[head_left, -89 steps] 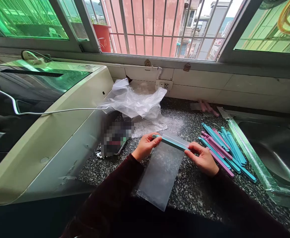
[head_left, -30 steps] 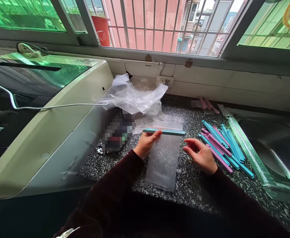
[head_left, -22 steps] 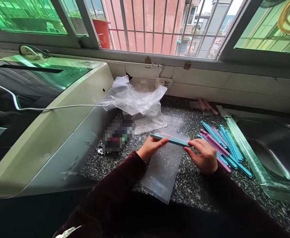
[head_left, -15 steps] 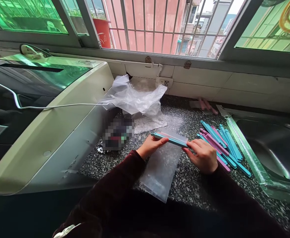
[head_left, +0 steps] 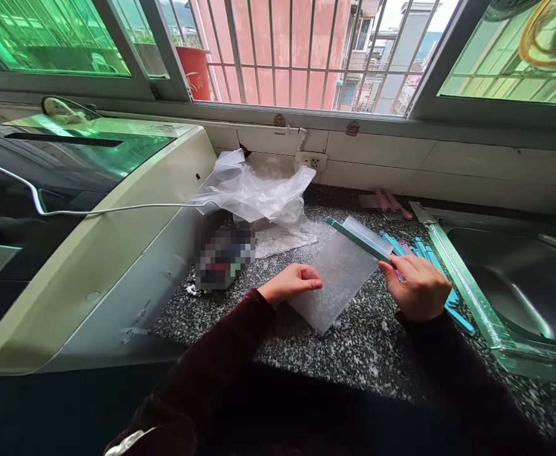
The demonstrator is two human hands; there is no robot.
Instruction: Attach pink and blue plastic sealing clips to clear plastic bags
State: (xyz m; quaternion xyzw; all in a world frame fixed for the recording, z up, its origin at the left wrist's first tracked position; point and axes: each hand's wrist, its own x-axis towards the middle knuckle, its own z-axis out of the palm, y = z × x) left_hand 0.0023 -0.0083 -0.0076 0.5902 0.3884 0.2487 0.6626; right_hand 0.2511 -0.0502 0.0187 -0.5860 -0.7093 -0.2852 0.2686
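My right hand (head_left: 420, 285) grips one end of a teal bag-sealing clip (head_left: 358, 239). The clip runs across a frosted plastic bag (head_left: 337, 275), with a strip of the bag showing beyond it. The bag hangs slanted from the clip over the counter. My left hand (head_left: 294, 283) is beside the bag's left edge, off the clip, fingers loosely curled and thumb slightly apart, nothing visible in it. Whether it touches the bag I cannot tell. Behind my right hand lies a pile of teal and pink sealing clips (head_left: 427, 253), partly hidden by the hand and bag.
A metal sink (head_left: 501, 278) is at the right. Crumpled clear plastic (head_left: 263, 193) lies at the back near a wall socket (head_left: 312, 162). A blurred dark object (head_left: 225, 259) sits on the speckled counter (head_left: 354, 361). A large cream appliance (head_left: 164, 183) fills the left. Pink clips (head_left: 392, 204) lie by the wall.
My left hand has let go of the clip. My right hand has moved right with the clip and bag, tilting the clip's far end up and away.
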